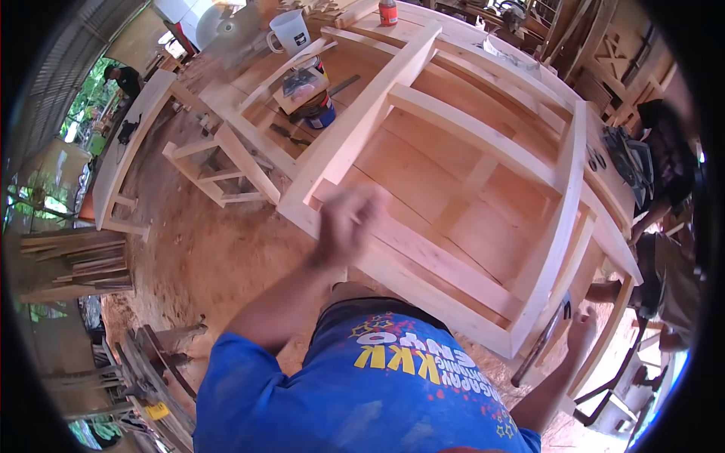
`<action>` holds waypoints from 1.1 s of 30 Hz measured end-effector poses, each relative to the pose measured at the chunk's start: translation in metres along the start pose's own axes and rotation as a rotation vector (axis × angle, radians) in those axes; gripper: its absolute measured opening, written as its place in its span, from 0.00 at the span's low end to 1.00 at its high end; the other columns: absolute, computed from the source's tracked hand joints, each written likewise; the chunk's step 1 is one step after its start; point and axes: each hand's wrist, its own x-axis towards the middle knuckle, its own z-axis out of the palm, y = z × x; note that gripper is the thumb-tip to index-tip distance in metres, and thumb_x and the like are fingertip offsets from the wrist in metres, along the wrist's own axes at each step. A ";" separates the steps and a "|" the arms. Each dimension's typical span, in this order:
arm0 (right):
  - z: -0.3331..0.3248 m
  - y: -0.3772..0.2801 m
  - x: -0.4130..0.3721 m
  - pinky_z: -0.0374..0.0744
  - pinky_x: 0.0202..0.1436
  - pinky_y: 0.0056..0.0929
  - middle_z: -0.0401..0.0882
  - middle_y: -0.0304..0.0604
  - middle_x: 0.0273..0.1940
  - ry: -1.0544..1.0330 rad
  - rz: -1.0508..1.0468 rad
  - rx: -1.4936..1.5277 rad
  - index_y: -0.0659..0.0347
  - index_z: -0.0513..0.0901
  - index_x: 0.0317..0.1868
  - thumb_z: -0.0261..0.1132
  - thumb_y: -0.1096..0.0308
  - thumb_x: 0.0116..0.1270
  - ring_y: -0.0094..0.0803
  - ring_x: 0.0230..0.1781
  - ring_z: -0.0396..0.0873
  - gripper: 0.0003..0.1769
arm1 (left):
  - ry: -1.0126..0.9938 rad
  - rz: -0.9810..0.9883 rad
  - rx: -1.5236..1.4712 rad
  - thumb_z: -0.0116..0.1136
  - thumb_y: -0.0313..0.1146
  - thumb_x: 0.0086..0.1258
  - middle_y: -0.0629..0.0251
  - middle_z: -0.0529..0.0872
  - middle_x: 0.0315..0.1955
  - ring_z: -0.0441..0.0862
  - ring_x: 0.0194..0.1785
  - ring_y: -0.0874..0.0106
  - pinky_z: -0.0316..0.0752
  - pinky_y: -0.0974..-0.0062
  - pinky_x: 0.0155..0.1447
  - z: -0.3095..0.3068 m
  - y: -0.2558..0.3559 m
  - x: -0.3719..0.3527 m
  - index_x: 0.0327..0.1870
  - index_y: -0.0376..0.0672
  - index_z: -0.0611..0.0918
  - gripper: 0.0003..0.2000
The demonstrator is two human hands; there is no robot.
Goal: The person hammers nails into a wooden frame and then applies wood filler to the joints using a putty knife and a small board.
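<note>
A pale wooden frame with crossbars lies on a plank-topped wooden table in front of me. My left hand is over its near left corner, smeared by motion. The fingers look bent, but I cannot make out their grip or any contact with the wood. Low on the right is my right hand, its fingers curled beside the table's legs. What they hold, if anything, is hidden. A long dark tool hangs or leans just left of that hand.
On the table stand a white mug, a red-labelled bottle, a blue can and a pair of pliers. Small wooden frames stand at left. One person is close on the right, another far left.
</note>
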 end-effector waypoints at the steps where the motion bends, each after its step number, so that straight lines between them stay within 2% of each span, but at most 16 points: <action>1: -0.015 -0.023 -0.020 0.82 0.55 0.45 0.88 0.56 0.45 0.043 0.047 0.004 0.66 0.77 0.71 0.66 0.58 0.77 0.50 0.47 0.87 0.29 | 0.261 -0.200 -0.123 0.59 0.39 0.83 0.71 0.83 0.31 0.80 0.34 0.81 0.75 0.80 0.39 -0.055 -0.025 0.053 0.47 0.39 0.84 0.12; 3: -0.030 -0.038 -0.040 0.81 0.55 0.44 0.86 0.55 0.47 0.146 0.067 0.008 0.65 0.77 0.72 0.65 0.59 0.77 0.48 0.49 0.85 0.29 | 0.391 -0.305 -0.082 0.59 0.37 0.83 0.72 0.82 0.33 0.76 0.33 0.85 0.74 0.83 0.38 -0.126 -0.084 0.109 0.50 0.39 0.83 0.10; 5: -0.037 -0.062 -0.074 0.82 0.55 0.43 0.85 0.54 0.50 0.228 0.092 0.009 0.65 0.77 0.71 0.65 0.60 0.79 0.45 0.50 0.85 0.27 | 0.495 -0.393 0.013 0.62 0.41 0.78 0.62 0.89 0.38 0.87 0.39 0.72 0.81 0.71 0.47 -0.200 -0.202 0.161 0.51 0.35 0.85 0.15; 6: -0.042 -0.083 -0.097 0.82 0.54 0.41 0.85 0.53 0.50 0.240 0.136 0.074 0.65 0.76 0.72 0.65 0.61 0.79 0.43 0.49 0.84 0.27 | 0.464 -0.413 0.361 0.64 0.46 0.76 0.55 0.91 0.42 0.89 0.46 0.66 0.81 0.65 0.55 -0.225 -0.235 0.183 0.52 0.33 0.86 0.21; 8: -0.042 -0.108 -0.141 0.82 0.54 0.40 0.84 0.52 0.51 0.325 0.203 0.127 0.65 0.76 0.73 0.65 0.61 0.79 0.41 0.48 0.84 0.27 | 0.387 -0.472 0.262 0.63 0.50 0.75 0.52 0.91 0.44 0.89 0.49 0.64 0.79 0.63 0.59 -0.259 -0.321 0.229 0.52 0.31 0.87 0.24; 9: -0.036 -0.111 -0.160 0.83 0.49 0.37 0.84 0.50 0.50 0.401 0.171 0.074 0.65 0.75 0.73 0.65 0.62 0.79 0.36 0.44 0.83 0.28 | 0.297 -0.536 0.269 0.64 0.50 0.75 0.53 0.91 0.44 0.89 0.49 0.65 0.79 0.63 0.59 -0.266 -0.328 0.253 0.51 0.30 0.87 0.25; 11: -0.042 -0.157 -0.197 0.83 0.47 0.36 0.83 0.48 0.49 0.358 0.253 0.147 0.66 0.75 0.73 0.65 0.63 0.79 0.33 0.42 0.82 0.27 | 0.126 -0.705 0.275 0.66 0.50 0.74 0.55 0.92 0.44 0.88 0.49 0.65 0.79 0.63 0.58 -0.269 -0.340 0.271 0.50 0.29 0.87 0.25; 13: -0.054 -0.222 -0.228 0.83 0.43 0.32 0.82 0.46 0.48 0.310 0.327 0.249 0.67 0.74 0.73 0.65 0.65 0.78 0.29 0.39 0.81 0.27 | 0.015 -0.717 0.112 0.67 0.44 0.75 0.61 0.91 0.42 0.85 0.46 0.72 0.78 0.70 0.56 -0.265 -0.364 0.286 0.50 0.31 0.88 0.19; 14: -0.056 -0.240 -0.244 0.83 0.44 0.32 0.82 0.47 0.48 0.338 0.266 0.262 0.68 0.75 0.72 0.65 0.65 0.79 0.31 0.40 0.82 0.26 | -0.052 -0.721 0.037 0.68 0.40 0.76 0.64 0.90 0.41 0.84 0.45 0.76 0.77 0.74 0.55 -0.261 -0.373 0.293 0.50 0.33 0.88 0.16; 15: -0.060 -0.259 -0.258 0.83 0.45 0.32 0.82 0.48 0.48 0.354 0.260 0.234 0.68 0.75 0.72 0.64 0.65 0.79 0.32 0.41 0.83 0.26 | -0.018 -0.655 -0.267 0.69 0.36 0.75 0.67 0.91 0.39 0.84 0.43 0.78 0.77 0.77 0.54 -0.257 -0.381 0.296 0.47 0.34 0.88 0.12; 18: -0.076 -0.305 -0.288 0.83 0.49 0.35 0.83 0.49 0.49 0.409 0.256 0.189 0.67 0.76 0.70 0.63 0.64 0.80 0.34 0.45 0.83 0.24 | 0.066 -0.617 -0.391 0.70 0.32 0.73 0.68 0.90 0.39 0.83 0.42 0.79 0.76 0.78 0.53 -0.259 -0.382 0.313 0.44 0.36 0.88 0.08; 22: -0.090 -0.343 -0.305 0.83 0.49 0.34 0.83 0.47 0.50 0.512 0.163 0.143 0.68 0.78 0.69 0.64 0.67 0.79 0.33 0.48 0.83 0.22 | 0.202 -0.134 -0.108 0.72 0.32 0.73 0.67 0.92 0.37 0.85 0.37 0.80 0.78 0.79 0.45 -0.252 -0.338 0.312 0.44 0.36 0.88 0.08; 24: -0.082 -0.373 -0.303 0.83 0.48 0.33 0.83 0.47 0.49 0.552 0.071 0.219 0.68 0.79 0.68 0.64 0.68 0.79 0.33 0.48 0.83 0.22 | 0.171 0.046 0.010 0.74 0.33 0.72 0.66 0.92 0.35 0.86 0.36 0.80 0.79 0.80 0.42 -0.251 -0.301 0.304 0.43 0.35 0.89 0.10; 27: -0.072 -0.466 -0.301 0.84 0.48 0.32 0.84 0.45 0.47 0.462 -0.123 0.297 0.67 0.82 0.63 0.65 0.68 0.78 0.32 0.49 0.82 0.18 | 0.124 0.269 0.041 0.75 0.34 0.70 0.64 0.93 0.34 0.87 0.35 0.79 0.80 0.78 0.41 -0.249 -0.283 0.293 0.43 0.36 0.91 0.10; 30: -0.064 -0.558 -0.301 0.84 0.52 0.36 0.85 0.48 0.50 0.326 -0.296 0.358 0.65 0.84 0.55 0.65 0.70 0.74 0.36 0.50 0.85 0.13 | 0.159 0.238 0.030 0.75 0.34 0.70 0.64 0.93 0.35 0.87 0.35 0.79 0.81 0.78 0.41 -0.253 -0.276 0.286 0.45 0.35 0.90 0.11; 33: -0.056 -0.608 -0.303 0.82 0.51 0.35 0.85 0.48 0.50 0.302 -0.429 0.370 0.66 0.84 0.54 0.67 0.74 0.68 0.38 0.50 0.85 0.15 | 0.283 0.019 -0.021 0.74 0.33 0.69 0.61 0.92 0.31 0.88 0.32 0.74 0.82 0.75 0.39 -0.252 -0.317 0.293 0.41 0.35 0.88 0.10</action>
